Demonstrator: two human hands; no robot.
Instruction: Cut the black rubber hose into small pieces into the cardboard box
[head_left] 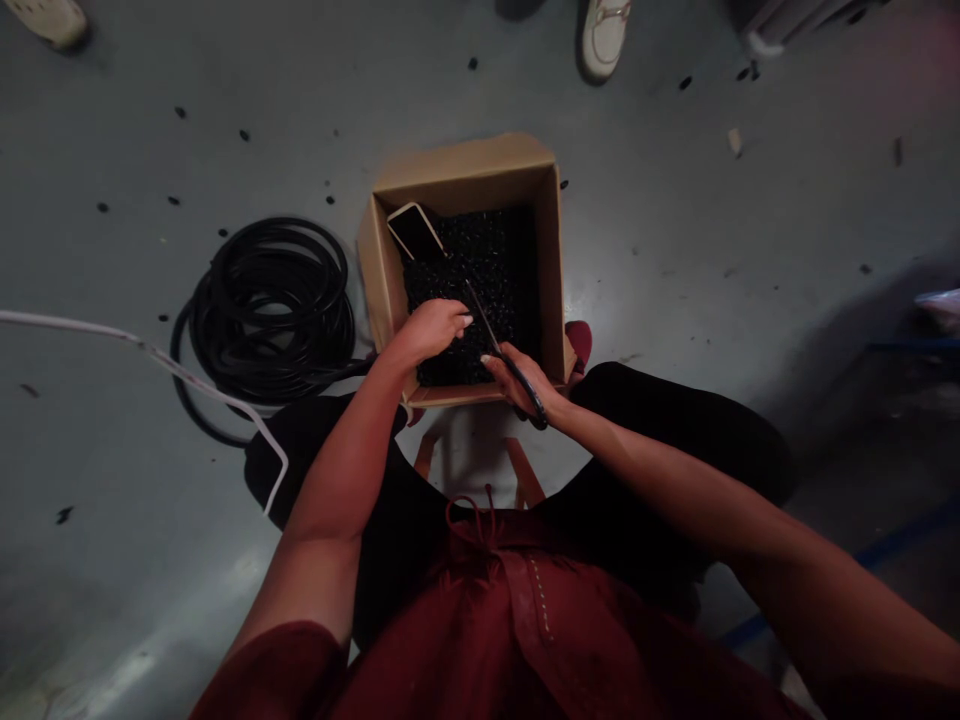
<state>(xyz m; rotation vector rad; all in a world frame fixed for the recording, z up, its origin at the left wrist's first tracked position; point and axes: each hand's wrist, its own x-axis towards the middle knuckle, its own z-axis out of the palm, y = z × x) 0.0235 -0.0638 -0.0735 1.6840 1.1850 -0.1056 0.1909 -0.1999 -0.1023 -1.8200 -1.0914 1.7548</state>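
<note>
Between my knees stands an open cardboard box point(459, 185), well filled with small shiny black pieces point(480, 250). My right hand point(517, 378) is closed around the handles of a pair of scissors point(486, 322), whose blades point up and left over the box. Opposite it, my left hand point(437, 326) hovers above the pieces with its fingers pinched together. Anything between those fingertips is too small or hidden to name. A phone point(415, 233) with a dark screen and pale edge leans in the box's upper left corner.
Left of the box lies a coil of black hose point(270, 310), one end running toward my left leg. A pale bent rod or cord point(187, 370) crosses from the left. Small black bits dot the floor point(675, 280). Another person's shoe point(606, 38) shows at the top.
</note>
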